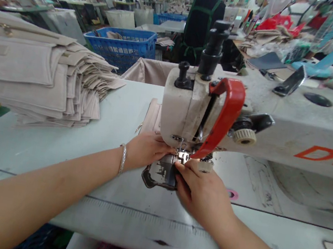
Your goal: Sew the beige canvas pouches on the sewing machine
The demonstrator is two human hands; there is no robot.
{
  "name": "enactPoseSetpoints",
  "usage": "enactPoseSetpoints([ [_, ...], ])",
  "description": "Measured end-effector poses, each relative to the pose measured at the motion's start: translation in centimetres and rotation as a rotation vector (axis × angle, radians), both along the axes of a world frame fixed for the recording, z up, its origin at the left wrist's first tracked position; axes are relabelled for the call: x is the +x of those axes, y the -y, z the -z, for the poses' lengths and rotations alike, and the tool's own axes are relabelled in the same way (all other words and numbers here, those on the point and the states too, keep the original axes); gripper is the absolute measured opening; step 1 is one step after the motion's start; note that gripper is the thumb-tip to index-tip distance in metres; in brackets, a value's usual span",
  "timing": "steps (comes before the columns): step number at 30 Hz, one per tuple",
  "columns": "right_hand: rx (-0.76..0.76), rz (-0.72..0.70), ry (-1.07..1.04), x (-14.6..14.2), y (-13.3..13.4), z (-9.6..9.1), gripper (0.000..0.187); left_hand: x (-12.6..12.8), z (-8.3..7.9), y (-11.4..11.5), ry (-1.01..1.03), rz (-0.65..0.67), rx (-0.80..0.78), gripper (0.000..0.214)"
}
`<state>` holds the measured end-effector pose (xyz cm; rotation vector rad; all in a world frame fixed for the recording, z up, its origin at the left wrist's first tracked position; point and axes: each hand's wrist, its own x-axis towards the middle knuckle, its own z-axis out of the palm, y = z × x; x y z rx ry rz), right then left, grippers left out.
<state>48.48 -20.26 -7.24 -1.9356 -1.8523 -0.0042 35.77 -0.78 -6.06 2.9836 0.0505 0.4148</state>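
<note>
At the sewing machine point(177, 109), both my hands are close to the metal presser foot point(183, 156). My left hand point(146, 150), with a bracelet at the wrist, lies on the near end of a beige fabric piece point(150, 120), its fingers closed together by the needle. A small metal zipper pull point(139, 127) shows at the left edge of that fabric. My right hand point(206, 190) is bent in a pinch just right of the foot, fingertips at the dark metal plate point(162, 172). What sits between the right fingertips is hidden.
A tall stack of beige fabric pieces point(35, 74) stands on the left of the white table point(104, 199). Behind are a blue basket point(125, 44) and a person in a dark apron point(201, 25). A red lever guard point(232, 105) juts above my right hand.
</note>
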Motion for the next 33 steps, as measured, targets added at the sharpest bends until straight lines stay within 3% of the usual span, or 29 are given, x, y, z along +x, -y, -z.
enactPoseSetpoints([
  [4,0.034,-0.011,-0.016,0.0,0.0,-0.2,0.028,-0.3,-1.5,1.8,-0.104,-0.017,0.056,0.034],
  [8,0.035,-0.024,-0.027,0.0,0.1,-0.4,0.028,-0.8,-2.3,3.4,-0.159,-0.042,0.014,0.041],
  [13,0.069,-0.027,-0.049,0.0,0.3,-0.4,0.026,-1.8,-2.4,3.6,-0.188,-0.076,-0.01,0.051],
  [16,0.064,-0.012,-0.064,0.0,0.3,-0.4,0.025,-2.5,-3.4,3.6,-0.243,-0.143,0.013,0.055],
  [23,0.067,-0.066,-0.071,0.2,0.7,-0.6,0.029,-1.6,-7.0,4.4,-0.431,-0.241,-0.322,0.024],
  [28,-0.065,-0.143,0.026,-0.1,0.6,-1.1,0.045,-1.1,-6.5,3.6,-0.405,-0.271,-0.52,0.025],
  [31,-0.075,-0.116,0.058,-0.4,0.6,-1.1,0.035,-1.4,-6.5,3.4,-0.423,-0.3,-0.548,0.032],
  [33,-0.059,-0.101,0.076,-0.6,0.6,-1.2,0.025,-1.6,-6.5,3.4,-0.364,-0.278,-0.476,0.033],
])
